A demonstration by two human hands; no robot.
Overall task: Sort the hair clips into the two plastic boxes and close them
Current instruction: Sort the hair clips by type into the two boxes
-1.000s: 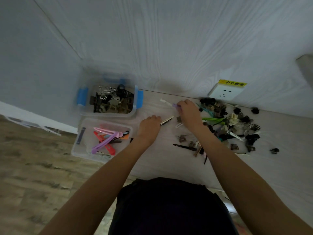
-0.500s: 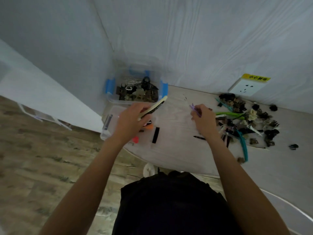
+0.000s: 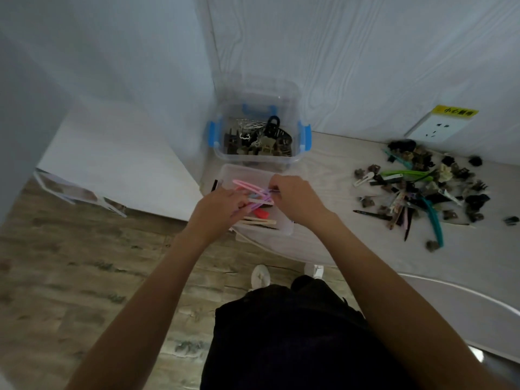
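The near shallow clear box [image 3: 284, 230] sits at the table's left end and holds long pink, purple, red and beige clips [image 3: 254, 194]. Both hands are over it. My left hand [image 3: 219, 211] reaches in with its fingers stretched out over the purple clips and grips nothing I can see. My right hand [image 3: 294, 198] pinches a thin purple clip [image 3: 273, 189] at the box's right side. Behind it, the deeper clear box with blue latches [image 3: 305, 137] holds dark claw clips [image 3: 261, 140]. A pile of unsorted clips [image 3: 422, 192] lies on the table to the right.
The light table [image 3: 323, 246] stands against a white wall with a socket plate [image 3: 439, 128]. The table's left edge drops to a wooden floor [image 3: 84, 263]. White shoes [image 3: 260, 275] show under the near edge.
Both hands moved left from the pile to the near box. The cream and black clip my left hand carried now lies in the box. My right hand still pinches the purple clip.
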